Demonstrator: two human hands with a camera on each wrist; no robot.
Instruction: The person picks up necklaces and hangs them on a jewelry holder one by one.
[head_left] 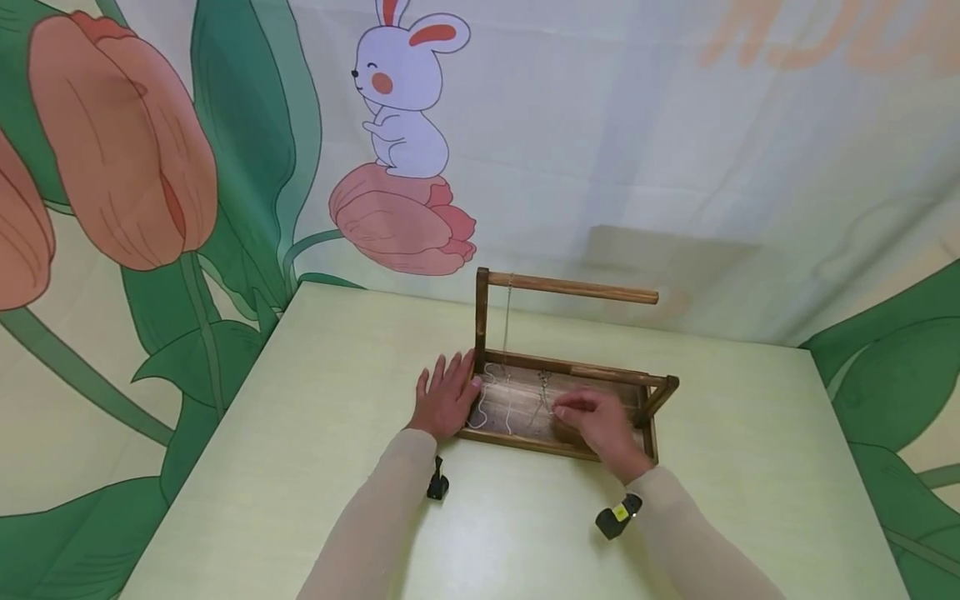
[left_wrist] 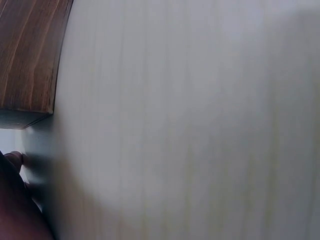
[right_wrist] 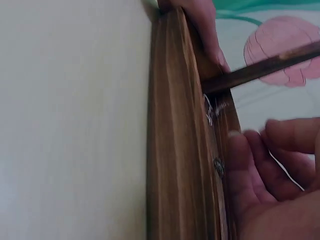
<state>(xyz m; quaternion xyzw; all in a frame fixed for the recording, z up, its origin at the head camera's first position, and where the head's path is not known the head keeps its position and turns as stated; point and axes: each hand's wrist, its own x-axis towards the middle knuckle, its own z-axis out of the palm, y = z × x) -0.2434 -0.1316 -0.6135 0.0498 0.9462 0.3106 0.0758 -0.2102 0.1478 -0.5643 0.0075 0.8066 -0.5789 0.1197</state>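
Note:
A dark wooden jewelry stand (head_left: 570, 287) has a raised bar over a shallow tray. My left hand (head_left: 447, 398) lies with fingers spread against the tray's left side. My right hand (head_left: 603, 427) is over the tray's right half, fingers bent and thumb near the fingertips. Those fingertips are right beside a bunched dark chain (head_left: 543, 390); I cannot tell whether they pinch a strand. One thin chain (head_left: 507, 321) hangs from the bar's left end into the tray. Pale strands (head_left: 483, 404) lie at the tray's left. In the right wrist view, the chain (right_wrist: 218, 167) sits at the tray's inner edge.
The stand is on a pale table (head_left: 300, 467) close to a printed cloth backdrop (head_left: 540, 167) with tulips and a rabbit. The bar's right end is free, and a short slanted post (head_left: 660, 398) rises from the tray's right end.

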